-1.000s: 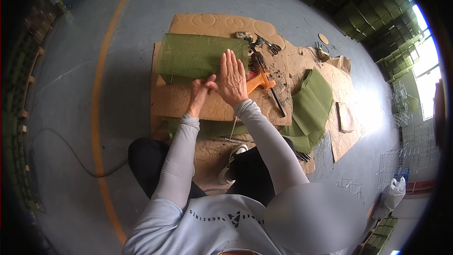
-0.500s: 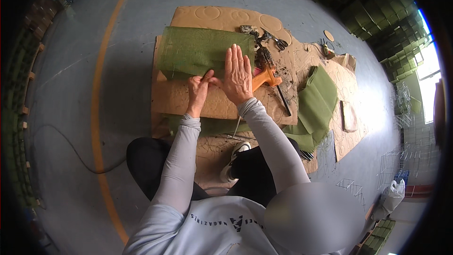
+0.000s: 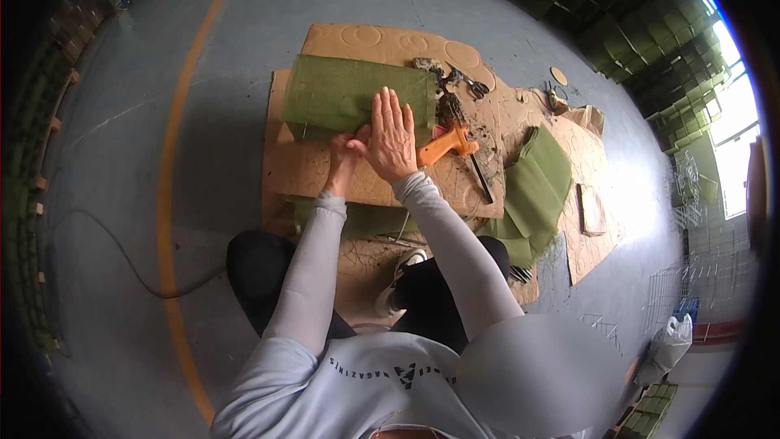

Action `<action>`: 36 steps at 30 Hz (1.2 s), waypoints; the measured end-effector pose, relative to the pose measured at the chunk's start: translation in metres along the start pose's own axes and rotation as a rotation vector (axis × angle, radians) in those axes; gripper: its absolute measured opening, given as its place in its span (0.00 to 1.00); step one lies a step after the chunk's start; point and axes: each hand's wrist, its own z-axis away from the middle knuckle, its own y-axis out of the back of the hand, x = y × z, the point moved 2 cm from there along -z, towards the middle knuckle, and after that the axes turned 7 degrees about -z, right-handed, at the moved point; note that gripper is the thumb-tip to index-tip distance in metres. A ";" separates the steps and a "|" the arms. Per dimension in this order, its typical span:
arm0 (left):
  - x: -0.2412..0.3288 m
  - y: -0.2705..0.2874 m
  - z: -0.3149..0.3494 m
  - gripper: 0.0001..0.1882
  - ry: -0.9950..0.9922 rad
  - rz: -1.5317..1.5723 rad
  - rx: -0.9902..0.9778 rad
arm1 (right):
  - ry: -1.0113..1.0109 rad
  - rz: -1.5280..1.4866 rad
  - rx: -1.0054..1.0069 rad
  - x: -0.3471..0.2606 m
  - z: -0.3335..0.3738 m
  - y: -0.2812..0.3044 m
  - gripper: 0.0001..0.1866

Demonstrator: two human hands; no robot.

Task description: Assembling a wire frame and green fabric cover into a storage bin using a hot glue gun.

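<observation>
Right-hand fingers: the right hand (image 3: 392, 142) was flat, four fingers straight and pressed together, pointing far; thumb stuck out left. It appeared laid on the mesh.
Left-hand fingers: the left hand (image 3: 343, 161) was partly bent at the sheet's near edge, close by the right thumb. Whether it pinched the edge could not be told; the right hand hid part of it.
Green mesh sheet: the mesh sheet (image 3: 349, 85) lay beneath and beyond the hands, on the cardboard work surface (image 3: 370, 183), left of the clutter.
Pressing, judged: a flat palm with even pressure would suit such thin mesh; the left hand should keep the near edge straight, since dragging could pucker it.
Orange pistol-shaped tool: likely a glue gun, the tool (image 3: 443, 149) lay just right of the right hand, a black rod (image 3: 483, 179) near its right end. Judged the main obstacle to rightward movement.
Far-right clutter: dark scraps (image 3: 451, 110), scissors (image 3: 478, 90) and a smeared block (image 3: 425, 63) crowded the sheet's right side; scraps could catch in the mesh.
Right, lower down: a green fabric pile (image 3: 538, 179) sat beside the surface.
Left floor: yellow line (image 3: 173, 146) and dark cable (image 3: 191, 291), well apart from the hands.
</observation>
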 end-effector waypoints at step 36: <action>-0.012 0.023 0.000 0.29 -0.049 0.110 0.083 | 0.066 0.035 -0.025 -0.017 -0.002 -0.004 0.55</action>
